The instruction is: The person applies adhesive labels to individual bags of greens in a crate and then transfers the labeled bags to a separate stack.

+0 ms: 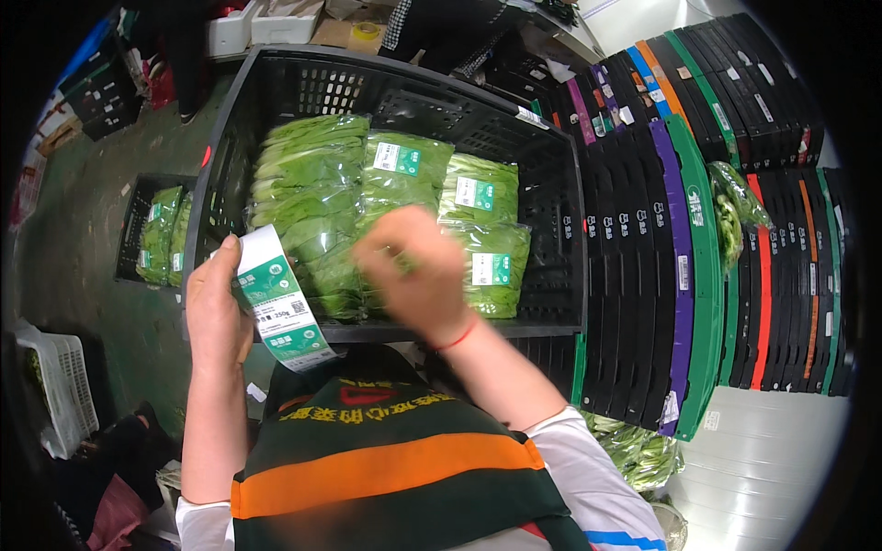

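Observation:
A strip of green and white printed labels (282, 303) hangs from my left hand (217, 303), pinched between thumb and fingers at the near left of a black plastic crate (389, 333). My right hand (417, 275), blurred, is over the bagged leafy greens; whether it holds anything cannot be told. Inside the crate, the bags at left (310, 158) show no label. A labelled bag (427, 155) lies at the middle back, and two more labelled bags, one further back (506, 175) and one nearer (482, 303), lie at the right. The right hand hides part of the middle.
Stacked black crates with coloured rims (682, 275) stand at the right, a bag of greens (730, 213) on them. A smaller crate (131, 237) of labelled greens is on the floor at left, near a white basket (69, 386). People in dark clothing (455, 31) are beyond the crate.

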A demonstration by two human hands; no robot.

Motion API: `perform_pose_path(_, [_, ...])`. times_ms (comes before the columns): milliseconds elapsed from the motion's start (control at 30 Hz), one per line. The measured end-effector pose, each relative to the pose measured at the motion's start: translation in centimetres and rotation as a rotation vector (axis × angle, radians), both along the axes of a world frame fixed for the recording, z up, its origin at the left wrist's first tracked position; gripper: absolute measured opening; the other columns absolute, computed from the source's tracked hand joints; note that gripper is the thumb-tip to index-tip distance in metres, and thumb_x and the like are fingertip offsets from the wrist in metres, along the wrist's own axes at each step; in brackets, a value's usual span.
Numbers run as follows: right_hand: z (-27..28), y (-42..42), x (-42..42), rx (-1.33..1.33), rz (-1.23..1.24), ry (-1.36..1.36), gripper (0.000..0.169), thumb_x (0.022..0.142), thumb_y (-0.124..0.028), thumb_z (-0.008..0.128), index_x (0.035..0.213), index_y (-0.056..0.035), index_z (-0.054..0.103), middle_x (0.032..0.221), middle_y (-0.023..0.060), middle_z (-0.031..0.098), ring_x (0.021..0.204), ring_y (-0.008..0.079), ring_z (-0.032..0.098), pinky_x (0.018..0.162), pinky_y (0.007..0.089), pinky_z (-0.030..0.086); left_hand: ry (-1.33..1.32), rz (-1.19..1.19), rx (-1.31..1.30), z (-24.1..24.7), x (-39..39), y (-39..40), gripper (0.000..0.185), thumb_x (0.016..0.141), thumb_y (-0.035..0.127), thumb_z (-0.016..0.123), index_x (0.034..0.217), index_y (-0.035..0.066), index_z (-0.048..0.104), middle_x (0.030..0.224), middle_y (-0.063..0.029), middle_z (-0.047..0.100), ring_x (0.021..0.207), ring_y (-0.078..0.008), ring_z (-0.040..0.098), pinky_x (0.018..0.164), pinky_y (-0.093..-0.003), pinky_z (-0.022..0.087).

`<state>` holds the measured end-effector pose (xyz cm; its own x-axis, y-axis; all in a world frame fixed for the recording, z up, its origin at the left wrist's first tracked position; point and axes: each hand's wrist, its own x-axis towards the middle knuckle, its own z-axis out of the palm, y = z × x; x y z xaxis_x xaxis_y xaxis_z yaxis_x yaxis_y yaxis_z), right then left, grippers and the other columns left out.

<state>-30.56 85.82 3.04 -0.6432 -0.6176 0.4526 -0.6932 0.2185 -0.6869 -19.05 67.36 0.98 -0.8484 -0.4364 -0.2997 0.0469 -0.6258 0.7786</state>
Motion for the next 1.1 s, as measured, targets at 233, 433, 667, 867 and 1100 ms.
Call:
perform_pose_path(233, [-8.3,5.9,-10.2,1.046,-0.397,-0.787,0.054,0.076,-0.039,0.069,0.104,0.0061,0.059,0.081,0.0111,0.064,0.068,0.0163,0.061,0.059,0.034,0.05,-0.144,-0.038,-0.078,-1.5,0.6,-0.8,0.038,0.093,0.029,0.045,0.094,-0.006,0.061,0.08,-0.0123,0.065,0.068,-0.0156,0.062,0.063,-0.0263,0.048])
perform_pose_path(433, [-13.1,7.3,-10.8,0.786,-0.418,-1.006,0.059,0.07,-0.032,0.075,0.107,0.009,0.053,0.082,0.0135,0.06,0.055,0.0178,0.059,0.048,0.03,0.049,-0.111,-0.069,-0.088,-1.0,0.5,-0.1,0.035,0.092,0.029,0.048,0.093,-0.003,0.061,0.081,-0.0075,0.063,0.067,-0.0113,0.059,0.062,-0.0243,0.046])
perform_pose_path(667, [-2.9,4.6,-8.5,0.765,-0.45,-0.161,0.033,0.074,-0.021,0.069,0.098,0.0012,0.062,0.094,0.0153,0.064,0.085,0.0224,0.062,0.076,0.031,0.049,-0.107,-0.024,-0.26,0.1,0.5,1.1,0.032,0.092,0.025,0.05,0.088,-0.003,0.064,0.076,-0.0035,0.063,0.066,-0.0058,0.055,0.059,-0.0206,0.043])
perform_pose_path(867, [2.7,-3.3,2.5,0.189,0.211,0.215,0.018,0.071,-0.01,0.063,0.087,-0.0024,0.061,0.08,0.0087,0.056,0.074,0.0226,0.057,0.063,0.0304,0.046,-0.023,0.023,-0.59,0.6,-0.1,2.2,0.028,0.092,0.017,0.048,0.078,-0.002,0.061,0.067,0.0014,0.056,0.062,-0.0044,0.046,0.055,-0.0226,0.038])
perform_pose_path(1100, [1.5,-4.2,4.6,0.296,0.092,0.599,0.006,0.068,-0.011,0.055,0.072,-0.0073,0.057,0.073,0.0005,0.046,0.069,0.0182,0.048,0.055,0.0281,0.036,-0.129,0.0,-0.428,-0.6,-0.4,2.0,0.031,0.089,0.023,0.049,0.079,-0.003,0.063,0.064,0.0027,0.054,0.061,-0.0041,0.046,0.053,-0.0216,0.036])
